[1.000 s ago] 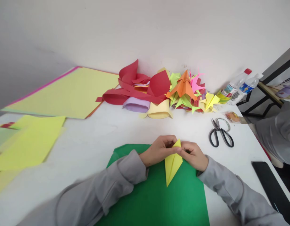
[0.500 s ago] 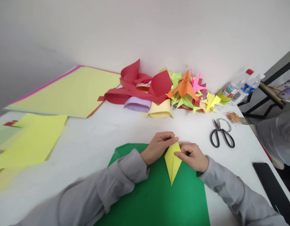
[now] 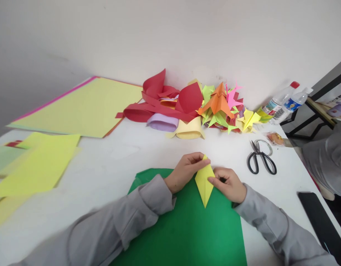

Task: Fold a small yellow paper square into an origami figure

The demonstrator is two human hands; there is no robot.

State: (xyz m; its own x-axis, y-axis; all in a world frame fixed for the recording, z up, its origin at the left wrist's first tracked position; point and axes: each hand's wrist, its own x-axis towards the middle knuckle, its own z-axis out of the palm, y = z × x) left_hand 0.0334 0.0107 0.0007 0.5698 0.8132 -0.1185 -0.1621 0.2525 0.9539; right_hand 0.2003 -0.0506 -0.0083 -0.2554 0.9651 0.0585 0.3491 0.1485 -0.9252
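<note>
A folded yellow origami paper (image 3: 204, 184), kite-shaped with a crease down its lower half, is held between both hands. My left hand (image 3: 187, 170) pinches its upper corner between thumb and fingers. At the right side corner, my right hand (image 3: 228, 184) grips it, thumb in front and the fingers partly hidden behind. The long point of the paper faces down toward me. Below the hands lies a large green sheet (image 3: 187, 232), with its far left corner bent up.
Yellow sheets (image 3: 40, 170) lie at left, near a large pale-yellow sheet stack (image 3: 84, 111). Red paper crowns (image 3: 164, 103) and folded origami pieces (image 3: 218, 105) line the wall. At right are black-handled scissors (image 3: 260, 159), a tape roll (image 3: 267, 142), bottles (image 3: 289, 103) and a black flat object (image 3: 320, 221).
The folded yellow paper has tilted, its lower point shifting up and slightly right. Both hands keep hold of it and have barely moved.
</note>
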